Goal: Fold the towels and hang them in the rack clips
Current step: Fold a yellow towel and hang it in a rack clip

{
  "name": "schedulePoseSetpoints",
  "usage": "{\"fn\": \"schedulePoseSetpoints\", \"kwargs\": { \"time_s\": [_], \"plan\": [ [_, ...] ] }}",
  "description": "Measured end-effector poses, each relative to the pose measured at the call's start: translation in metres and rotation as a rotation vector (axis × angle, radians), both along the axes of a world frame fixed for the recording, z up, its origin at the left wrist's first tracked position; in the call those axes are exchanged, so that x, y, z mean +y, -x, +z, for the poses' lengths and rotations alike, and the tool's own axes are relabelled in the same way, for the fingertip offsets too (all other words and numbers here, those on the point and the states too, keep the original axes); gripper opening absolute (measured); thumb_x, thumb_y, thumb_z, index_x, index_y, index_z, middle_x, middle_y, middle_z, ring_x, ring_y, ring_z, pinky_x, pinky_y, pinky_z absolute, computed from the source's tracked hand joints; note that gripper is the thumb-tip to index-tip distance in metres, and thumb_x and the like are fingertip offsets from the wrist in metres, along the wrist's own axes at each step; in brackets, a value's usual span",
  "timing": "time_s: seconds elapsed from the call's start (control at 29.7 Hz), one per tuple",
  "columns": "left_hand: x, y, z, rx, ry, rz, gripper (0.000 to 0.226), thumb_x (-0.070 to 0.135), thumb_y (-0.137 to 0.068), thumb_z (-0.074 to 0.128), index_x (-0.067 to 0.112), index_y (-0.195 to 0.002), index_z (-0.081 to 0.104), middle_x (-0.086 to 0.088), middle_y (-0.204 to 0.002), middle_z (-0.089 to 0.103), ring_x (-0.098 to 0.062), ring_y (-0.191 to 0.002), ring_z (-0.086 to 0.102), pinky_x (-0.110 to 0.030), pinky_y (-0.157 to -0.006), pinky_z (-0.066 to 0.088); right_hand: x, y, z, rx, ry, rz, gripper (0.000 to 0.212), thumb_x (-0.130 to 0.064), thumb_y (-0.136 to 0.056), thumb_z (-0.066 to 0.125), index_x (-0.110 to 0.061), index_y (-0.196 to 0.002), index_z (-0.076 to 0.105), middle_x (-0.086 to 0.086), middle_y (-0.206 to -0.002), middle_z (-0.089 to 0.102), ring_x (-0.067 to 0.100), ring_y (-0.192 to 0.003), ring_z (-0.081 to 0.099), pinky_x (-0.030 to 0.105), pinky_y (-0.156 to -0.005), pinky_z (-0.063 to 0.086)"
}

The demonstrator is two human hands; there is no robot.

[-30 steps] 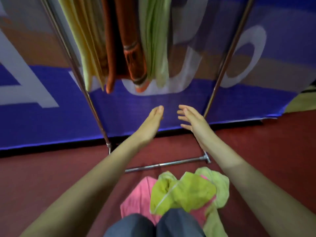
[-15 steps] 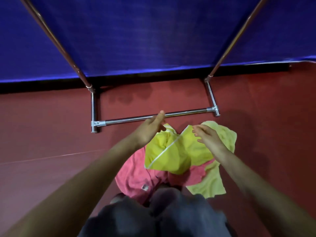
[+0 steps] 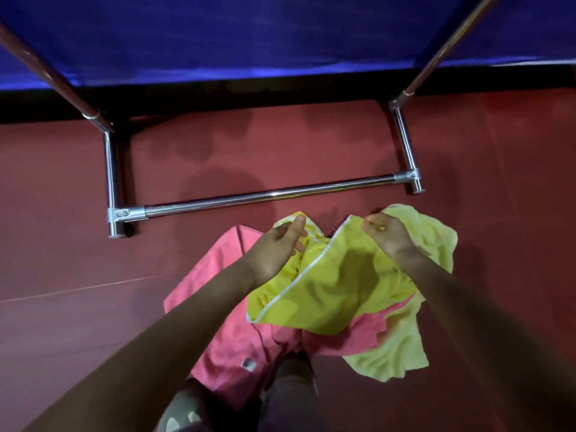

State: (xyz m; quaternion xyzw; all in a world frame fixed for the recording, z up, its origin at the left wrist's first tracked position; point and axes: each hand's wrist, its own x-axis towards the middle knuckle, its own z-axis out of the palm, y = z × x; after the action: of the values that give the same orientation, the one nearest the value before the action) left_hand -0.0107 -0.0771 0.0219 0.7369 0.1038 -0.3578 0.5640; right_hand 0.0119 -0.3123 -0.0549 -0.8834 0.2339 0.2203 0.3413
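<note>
A crumpled yellow towel [image 3: 336, 288] with a white edge lies on top of a heap on the red floor. Under it spreads a pink towel [image 3: 218, 275] with a small label, and a paler yellow-green towel [image 3: 402, 347] sticks out at the right. My right hand [image 3: 385, 233] pinches the yellow towel's upper corner. My left hand [image 3: 280, 244] rests on the towel's upper left part, fingers curled at the cloth; a firm grip is not visible. The rack's clips and hung towels are out of view.
The chrome rack base [image 3: 268, 194] lies on the floor just beyond the heap, with two uprights rising left and right. A blue banner [image 3: 280, 35] hangs behind it. My feet [image 3: 237, 406] stand at the bottom, partly on the pink towel.
My view dropped from the hung towels to the floor. Both hands came down from mid-air onto the yellow towel, and my right hand closed on its corner.
</note>
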Motion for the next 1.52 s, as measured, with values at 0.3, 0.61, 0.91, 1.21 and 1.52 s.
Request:
{"fn": "schedulePoseSetpoints", "kwargs": {
  "time_s": [0.3, 0.61, 0.91, 1.21, 1.52],
  "plan": [
    [0.016, 0.013, -0.053, 0.092, 0.033, 0.088, 0.038, 0.041, -0.095, 0.024, 0.018, -0.093, 0.054, 0.003, -0.078, 0.057, -0.007, -0.070, 0.049, -0.016, -0.062, 0.037, -0.001, -0.017, -0.060, 0.097, 0.371, 0.165, 0.043, -0.030, -0.086, 0.057, -0.005, -0.121, 0.055, 0.023, -0.121, 0.059, 0.038, -0.117, 0.050, 0.043, -0.101, 0.039],
    [0.025, 0.019, -0.017, 0.012, 0.033, 0.089, 0.029, 0.034, -0.095, 0.033, 0.015, -0.100, 0.055, 0.004, -0.082, 0.056, -0.011, -0.076, 0.050, -0.008, -0.061, 0.039, 0.033, 0.006, 0.017, -0.226, -0.169, 0.167, 0.016, -0.006, -0.080, 0.065, -0.001, -0.094, 0.069, 0.011, -0.093, 0.067, -0.010, -0.079, 0.058, 0.002, -0.073, 0.039],
    [0.026, 0.025, 0.096, -0.359, 0.080, -0.066, 0.020, 0.020, -0.089, 0.054, 0.016, -0.107, 0.060, 0.002, -0.101, 0.062, 0.000, -0.088, 0.054, -0.009, -0.079, 0.040, 0.082, 0.042, 0.171, -0.367, -0.384, 0.413, 0.009, -0.009, -0.079, 0.065, -0.017, -0.080, 0.069, -0.013, -0.071, 0.057, -0.008, -0.071, 0.054, 0.007, -0.068, 0.037],
    [0.046, 0.038, 0.246, -0.596, 0.239, 0.044, 0.010, 0.018, -0.069, 0.064, 0.023, -0.070, 0.056, 0.006, -0.067, 0.054, 0.006, -0.060, 0.051, -0.010, -0.062, 0.042, 0.114, 0.046, 0.335, -0.455, -0.570, 0.443, 0.032, 0.003, -0.077, 0.064, -0.026, -0.064, 0.062, -0.021, -0.048, 0.062, -0.012, -0.051, 0.054, 0.004, -0.055, 0.041],
    [0.067, 0.062, 0.358, -0.775, 0.246, 0.044, 0.010, 0.015, -0.079, 0.062, 0.015, -0.071, 0.057, -0.010, -0.070, 0.057, -0.013, -0.066, 0.053, -0.025, -0.065, 0.043, 0.132, 0.069, 0.443, -0.623, -0.622, 0.581, 0.026, -0.002, -0.077, 0.066, -0.027, -0.069, 0.063, -0.018, -0.054, 0.063, -0.009, -0.058, 0.056, 0.005, -0.062, 0.042]
  ]
}}
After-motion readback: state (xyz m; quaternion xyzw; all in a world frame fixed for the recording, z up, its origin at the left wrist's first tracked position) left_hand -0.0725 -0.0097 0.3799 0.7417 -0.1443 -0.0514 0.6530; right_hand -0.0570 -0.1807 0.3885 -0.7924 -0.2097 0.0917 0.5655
